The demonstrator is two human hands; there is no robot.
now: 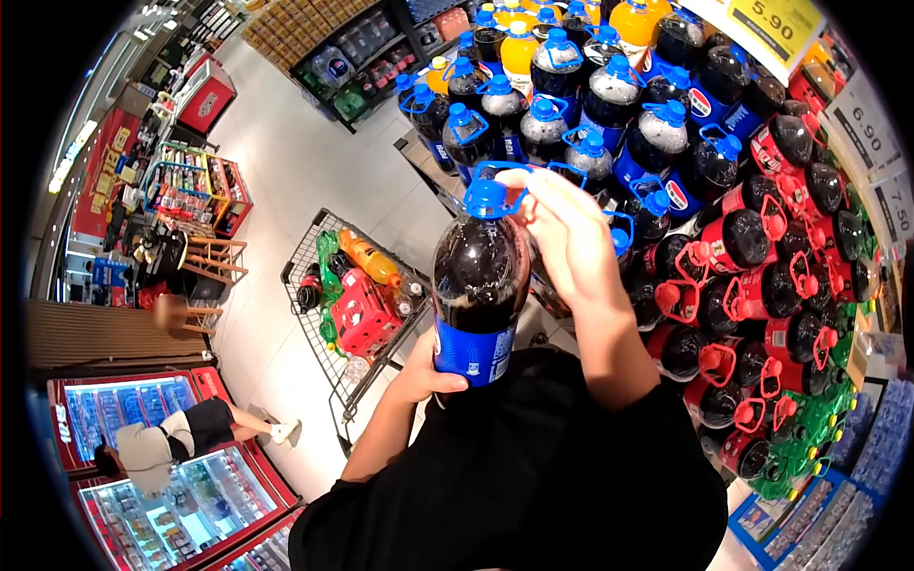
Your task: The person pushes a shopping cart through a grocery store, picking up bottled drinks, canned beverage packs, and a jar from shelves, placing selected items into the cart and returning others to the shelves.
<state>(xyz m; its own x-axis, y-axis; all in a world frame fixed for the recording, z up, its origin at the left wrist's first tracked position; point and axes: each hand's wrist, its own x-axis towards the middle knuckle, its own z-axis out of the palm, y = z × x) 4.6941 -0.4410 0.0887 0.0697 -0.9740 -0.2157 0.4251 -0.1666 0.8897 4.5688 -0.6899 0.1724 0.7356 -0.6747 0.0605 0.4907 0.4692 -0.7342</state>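
Note:
A large bottle of dark soda (479, 271) with a blue label and blue cap stands upright in front of my chest. Around the lower part of its label, on the left side, my left hand (426, 373) is wrapped with the thumb across the front. At the top, my right hand (562, 224) has its fingers on the blue carrying ring (515, 171) by the cap. Just beyond the bottle are many similar blue-capped bottles (546, 128), packed closely together.
A wire shopping cart (319, 309) with bottles and a red pack stands to the left. Red-capped bottles (743, 238) are piled at the right, green ones (809, 428) below them. A person (157, 443) is by the red-framed coolers (228, 495) at the lower left.

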